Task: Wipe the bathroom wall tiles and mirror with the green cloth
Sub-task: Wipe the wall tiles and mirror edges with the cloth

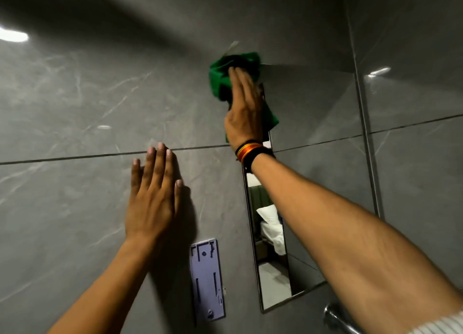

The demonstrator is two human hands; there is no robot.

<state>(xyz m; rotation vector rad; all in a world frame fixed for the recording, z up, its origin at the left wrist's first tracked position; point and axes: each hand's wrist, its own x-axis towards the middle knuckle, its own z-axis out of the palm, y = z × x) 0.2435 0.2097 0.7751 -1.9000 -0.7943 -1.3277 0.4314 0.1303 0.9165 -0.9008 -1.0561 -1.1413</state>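
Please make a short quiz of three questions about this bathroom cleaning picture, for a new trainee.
1. True or false: the left hand holds the green cloth.
2. Which part of the mirror is the right hand wiping? A) its top corner B) its bottom edge C) its middle
3. Fill in: a pale purple mounting plate is fixed on the wall tiles below the ______ hand.

Key
1. False: the right hand presses the cloth; the left hand lies flat and bare on the tiles.
2. A
3. left
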